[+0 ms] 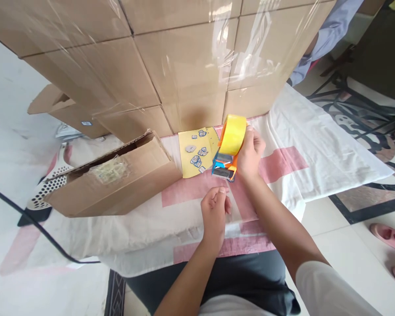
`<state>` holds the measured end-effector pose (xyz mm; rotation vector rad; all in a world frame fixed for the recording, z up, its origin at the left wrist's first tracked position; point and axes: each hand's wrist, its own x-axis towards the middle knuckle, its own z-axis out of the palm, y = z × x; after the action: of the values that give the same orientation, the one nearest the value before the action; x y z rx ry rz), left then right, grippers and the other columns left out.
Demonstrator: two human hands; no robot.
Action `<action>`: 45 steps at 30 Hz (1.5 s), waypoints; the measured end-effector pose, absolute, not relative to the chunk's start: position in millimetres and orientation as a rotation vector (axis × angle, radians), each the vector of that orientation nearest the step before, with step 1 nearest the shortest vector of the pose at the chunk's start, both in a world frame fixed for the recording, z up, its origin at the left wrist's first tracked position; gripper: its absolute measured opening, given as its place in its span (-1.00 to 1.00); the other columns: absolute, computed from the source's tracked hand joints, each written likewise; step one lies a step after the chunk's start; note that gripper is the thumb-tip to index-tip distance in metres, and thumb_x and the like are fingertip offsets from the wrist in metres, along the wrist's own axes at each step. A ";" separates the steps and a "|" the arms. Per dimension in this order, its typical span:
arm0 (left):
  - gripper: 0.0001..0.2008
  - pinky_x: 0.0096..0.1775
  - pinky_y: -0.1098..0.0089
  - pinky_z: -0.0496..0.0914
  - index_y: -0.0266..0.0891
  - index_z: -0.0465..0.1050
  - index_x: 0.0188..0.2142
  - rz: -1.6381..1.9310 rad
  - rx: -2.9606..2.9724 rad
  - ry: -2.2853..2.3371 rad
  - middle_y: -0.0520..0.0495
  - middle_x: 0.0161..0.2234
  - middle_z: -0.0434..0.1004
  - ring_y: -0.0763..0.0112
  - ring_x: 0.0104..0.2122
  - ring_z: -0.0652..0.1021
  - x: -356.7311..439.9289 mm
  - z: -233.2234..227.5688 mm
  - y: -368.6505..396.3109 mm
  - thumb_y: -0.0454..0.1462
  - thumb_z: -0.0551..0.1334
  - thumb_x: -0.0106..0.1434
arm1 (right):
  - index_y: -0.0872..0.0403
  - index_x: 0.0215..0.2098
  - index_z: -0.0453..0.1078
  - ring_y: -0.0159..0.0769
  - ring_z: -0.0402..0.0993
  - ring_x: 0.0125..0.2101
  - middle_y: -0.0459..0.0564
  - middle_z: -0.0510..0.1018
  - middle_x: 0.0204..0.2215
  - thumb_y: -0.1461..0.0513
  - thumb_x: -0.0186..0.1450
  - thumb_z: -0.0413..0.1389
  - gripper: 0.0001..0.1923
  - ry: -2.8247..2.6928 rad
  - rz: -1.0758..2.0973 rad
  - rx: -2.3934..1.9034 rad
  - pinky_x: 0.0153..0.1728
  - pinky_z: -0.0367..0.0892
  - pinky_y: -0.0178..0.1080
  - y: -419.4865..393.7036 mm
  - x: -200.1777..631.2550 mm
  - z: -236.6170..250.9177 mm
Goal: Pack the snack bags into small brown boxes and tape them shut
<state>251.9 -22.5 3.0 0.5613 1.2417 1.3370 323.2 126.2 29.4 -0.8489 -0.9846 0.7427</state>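
Note:
In the head view my right hand (250,151) is wrapped around the handle of a tape dispenser (224,164) with a blue and orange frame. A wide yellow roll of tape (233,134) sits on it, tilted above the table. Just below and to the left, my left hand (216,213) is closed, thumb pressed on curled fingers; whether it holds anything is hidden. Behind the dispenser lies a yellow sheet (195,151) with small blue-edged stickers on it. A narrow cardboard box (131,180) rests to the left, a clump of clear tape stuck on its side.
Stacked cartons (187,66) under clear tape wall off the back. A pink and white cloth (197,219) covers the table. Left are an open carton (77,116), a perforated white object (49,188) and a black cable (42,230). Another person's sleeve (332,30) shows at upper right.

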 end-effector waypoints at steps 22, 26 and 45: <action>-0.63 -0.51 0.45 0.13 -0.21 0.44 -0.49 1.543 0.669 1.354 0.12 -0.64 0.16 0.55 -0.60 0.21 262.6 -8.0 -16.5 0.02 0.32 0.23 | 0.05 -0.59 0.12 -0.48 0.04 -0.56 -0.17 0.15 -0.60 -0.18 0.35 0.07 -0.41 -1.069 0.881 -0.805 -0.55 0.02 -0.32 112.0 314.1 31.5; -0.66 -0.50 0.44 0.10 -0.21 0.41 -0.49 1.591 0.716 1.382 0.09 -0.56 0.23 0.54 -0.56 0.19 267.9 -8.6 -21.7 -0.03 0.30 0.26 | 0.05 -0.61 0.11 -0.49 0.02 -0.57 -0.17 0.13 -0.61 -0.19 0.33 0.08 -0.39 -1.052 0.906 -0.861 -0.56 0.01 -0.33 114.1 317.2 33.4; -0.59 -0.50 0.46 0.02 -0.27 0.33 -0.52 1.507 1.026 1.518 0.12 -0.57 -0.01 0.56 -0.55 0.09 275.6 -23.0 -47.2 -0.07 0.20 0.39 | 0.05 -0.62 0.14 -0.50 0.00 -0.59 -0.20 0.12 -0.63 0.01 0.28 0.17 -0.54 -0.742 1.085 -0.797 -0.58 -0.03 -0.34 129.1 337.9 36.1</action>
<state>275.6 -47.2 -23.0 1.0258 1.5180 1.5072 337.9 129.1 36.1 -0.7970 -0.7424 1.0854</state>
